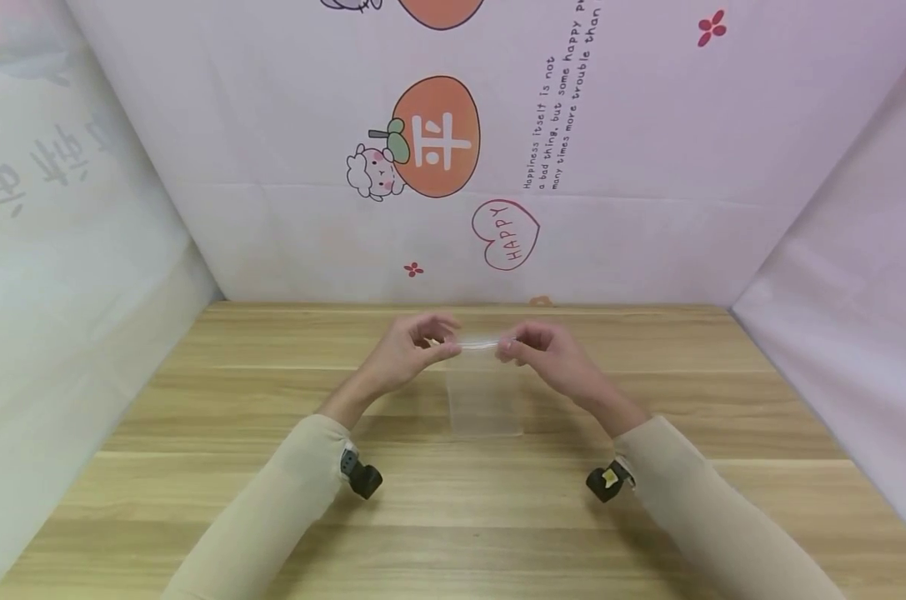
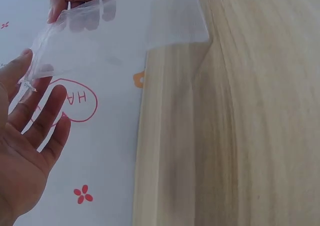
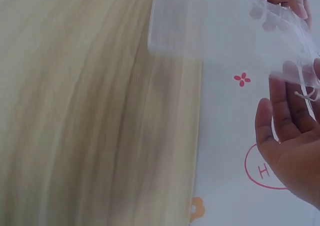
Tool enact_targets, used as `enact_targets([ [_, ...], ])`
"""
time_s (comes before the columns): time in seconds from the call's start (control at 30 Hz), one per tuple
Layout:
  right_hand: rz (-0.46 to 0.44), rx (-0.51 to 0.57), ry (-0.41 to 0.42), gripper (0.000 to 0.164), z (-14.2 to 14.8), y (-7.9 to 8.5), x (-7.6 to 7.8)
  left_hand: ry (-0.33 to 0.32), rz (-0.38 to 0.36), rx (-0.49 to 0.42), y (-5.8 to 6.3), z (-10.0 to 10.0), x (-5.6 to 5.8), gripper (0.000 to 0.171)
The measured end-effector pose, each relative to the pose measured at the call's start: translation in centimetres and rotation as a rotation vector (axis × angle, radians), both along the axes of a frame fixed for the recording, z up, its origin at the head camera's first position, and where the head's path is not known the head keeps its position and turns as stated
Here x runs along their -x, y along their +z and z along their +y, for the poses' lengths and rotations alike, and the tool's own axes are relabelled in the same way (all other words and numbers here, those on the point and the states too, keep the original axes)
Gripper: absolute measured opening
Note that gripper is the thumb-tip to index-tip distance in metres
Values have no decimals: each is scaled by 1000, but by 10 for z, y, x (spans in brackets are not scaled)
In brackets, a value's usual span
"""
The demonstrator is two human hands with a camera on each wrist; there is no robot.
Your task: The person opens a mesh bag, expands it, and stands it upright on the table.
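Observation:
A small translucent drawstring bag [image 1: 485, 400] hangs by its top edge between two hands, above the wooden table. At the bag's top left corner the left hand [image 1: 411, 350] pinches the edge between thumb and forefinger, its other fingers loosely spread. Opposite it, the right hand [image 1: 546, 354] pinches the top right corner. White cord [image 3: 306, 94] with a knot shows by the right hand's fingers in the right wrist view. Through the thin bag [image 2: 175, 15], the left wrist view shows table and backdrop. No contents are visible inside it.
The wooden table [image 1: 475, 517] reaches back to an upright white printed sheet [image 1: 287, 167]. White cloth walls [image 1: 70, 275] stand at both sides. A small black camera [image 1: 362, 477] sits on the left wrist, another camera [image 1: 606, 482] on the right.

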State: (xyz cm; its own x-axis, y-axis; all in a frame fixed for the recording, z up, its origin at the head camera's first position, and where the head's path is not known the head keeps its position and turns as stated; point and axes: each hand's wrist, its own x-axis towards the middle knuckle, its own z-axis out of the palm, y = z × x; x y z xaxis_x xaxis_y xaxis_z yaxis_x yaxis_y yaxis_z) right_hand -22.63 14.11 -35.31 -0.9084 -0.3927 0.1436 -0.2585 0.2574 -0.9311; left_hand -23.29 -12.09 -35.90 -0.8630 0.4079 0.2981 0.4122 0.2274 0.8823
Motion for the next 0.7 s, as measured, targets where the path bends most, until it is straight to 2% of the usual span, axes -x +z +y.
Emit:
enact_targets([
  [0.13,-29,70,-31,18,-3,-1,-2,36,-80,-87,-8,1,-1,40],
  [0.3,-56,129,-59,21,-6,-3,-4,93,-155,-182,-15,6,-2,31],
  [0.47,-62,156,-74,27,-7,-7,-3,161,-147,-245,-16,11,-2,27],
  [0.7,-84,190,-146,30,-8,-8,-3,202,-137,-291,-16,14,-2,23],
])
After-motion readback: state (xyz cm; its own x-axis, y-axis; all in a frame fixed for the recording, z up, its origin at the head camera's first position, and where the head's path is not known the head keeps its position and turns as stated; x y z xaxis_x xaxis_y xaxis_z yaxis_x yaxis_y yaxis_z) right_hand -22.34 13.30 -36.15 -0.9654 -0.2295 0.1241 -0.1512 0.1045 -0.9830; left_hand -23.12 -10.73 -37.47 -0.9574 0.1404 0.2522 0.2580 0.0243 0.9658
